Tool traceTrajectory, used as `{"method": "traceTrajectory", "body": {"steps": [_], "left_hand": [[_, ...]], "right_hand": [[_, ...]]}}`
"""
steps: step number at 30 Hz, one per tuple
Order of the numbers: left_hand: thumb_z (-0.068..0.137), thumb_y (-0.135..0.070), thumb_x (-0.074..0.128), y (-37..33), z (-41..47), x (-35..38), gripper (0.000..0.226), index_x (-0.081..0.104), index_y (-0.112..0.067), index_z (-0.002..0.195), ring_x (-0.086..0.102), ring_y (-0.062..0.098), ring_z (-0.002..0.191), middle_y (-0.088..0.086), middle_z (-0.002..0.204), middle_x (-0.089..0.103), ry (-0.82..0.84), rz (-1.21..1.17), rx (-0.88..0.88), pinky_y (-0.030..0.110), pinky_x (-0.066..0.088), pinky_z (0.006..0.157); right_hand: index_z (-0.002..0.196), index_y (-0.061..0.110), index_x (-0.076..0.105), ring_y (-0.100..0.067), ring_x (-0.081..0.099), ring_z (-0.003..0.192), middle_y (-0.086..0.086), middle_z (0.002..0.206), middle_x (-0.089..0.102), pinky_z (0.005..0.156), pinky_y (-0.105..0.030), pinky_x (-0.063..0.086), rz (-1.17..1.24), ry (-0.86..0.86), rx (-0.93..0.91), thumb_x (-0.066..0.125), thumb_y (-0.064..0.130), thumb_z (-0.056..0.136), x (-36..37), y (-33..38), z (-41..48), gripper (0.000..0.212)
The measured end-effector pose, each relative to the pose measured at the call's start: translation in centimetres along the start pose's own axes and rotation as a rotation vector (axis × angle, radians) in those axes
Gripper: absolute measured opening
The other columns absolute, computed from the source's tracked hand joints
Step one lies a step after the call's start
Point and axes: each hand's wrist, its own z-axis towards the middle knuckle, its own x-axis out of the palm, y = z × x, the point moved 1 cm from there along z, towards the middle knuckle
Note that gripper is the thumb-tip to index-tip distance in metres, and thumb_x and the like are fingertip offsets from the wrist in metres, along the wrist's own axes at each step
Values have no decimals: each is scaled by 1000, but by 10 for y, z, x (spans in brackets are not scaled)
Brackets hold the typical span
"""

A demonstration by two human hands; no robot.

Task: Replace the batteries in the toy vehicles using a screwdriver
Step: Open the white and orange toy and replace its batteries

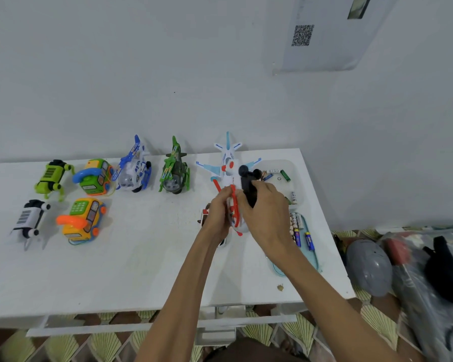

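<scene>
White table [141, 270], toys ranged along its far edge and left end. White toy aeroplane [228, 163], far edge. Red-and-white toy helicopter [235, 215], towards right edge, left hand [217, 212] curled round it; right hand [267, 215] grips black object [247, 185] beside it. Batteries [297, 231], right edge

I count two robot dogs [50, 178], two phone buses [93, 178], three helicopters [135, 171], one airplane [228, 158], two trays [315, 253]; batteries [309, 240] too bunched to count.
</scene>
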Motion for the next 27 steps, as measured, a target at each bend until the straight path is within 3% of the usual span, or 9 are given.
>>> {"method": "traceTrajectory", "body": {"steps": [4,6,10,14,16,19,21,23,27], "left_hand": [[105,-47,45,-7,-13,3,35,69,-27,120,70,7,99,-9,107,73,-62,401,251,23,54,86],[107,-40,40,-14,-18,4,38,70,-21,121,66,10,100,-8,111,70,-122,520,337,21,48,85],[102,-29,42,-25,-17,5,42,62,-22,139,50,6,129,-4,143,57,-62,582,450,11,39,97],[98,-19,47,-35,-24,8,39,67,-32,129,53,4,130,-7,146,55,86,628,633,23,48,100],[100,-13,47,-37,-22,12,36,61,-27,130,67,13,104,-2,136,59,76,520,671,32,54,86],[103,-22,52,-34,-9,12,27,58,-18,129,69,21,109,-1,132,62,-45,379,540,42,56,94],[100,-45,58,-32,-4,15,38,64,-16,124,69,21,105,-2,118,70,7,379,276,36,57,88],[95,-56,60,-29,-6,20,49,69,-11,113,68,20,84,4,94,71,54,264,57,30,53,72],[90,-49,71,-27,-15,5,42,73,-9,104,59,21,66,7,76,63,8,68,54,29,39,59]], "right_hand": [[95,18,69,-11,66,69,3,78,70,69,-32,59,140,86,79,39,64,100,-6,-9,8,55],[100,20,66,-12,67,74,4,81,70,72,-33,58,203,155,146,44,69,95,-6,-13,18,55],[101,19,63,-12,64,77,7,83,67,67,-29,50,200,197,149,63,74,80,3,-34,40,59],[88,9,61,-14,57,67,4,74,61,61,-27,45,439,220,253,66,56,91,4,-53,61,48],[93,9,65,-20,63,74,-4,83,67,70,-38,55,671,295,409,65,55,91,4,-64,71,46],[118,8,69,-31,72,100,-15,110,74,87,-44,57,961,447,587,62,47,92,1,-71,74,48],[126,5,67,-37,69,112,-20,120,71,98,-53,53,1062,497,601,59,46,90,2,-68,69,55],[125,9,69,-34,70,110,-16,116,73,99,-52,54,1081,554,582,58,55,92,1,-63,62,57],[115,13,74,-28,75,99,-8,105,78,97,-51,56,1010,622,492,74,61,81,7,-41,56,60]]}}
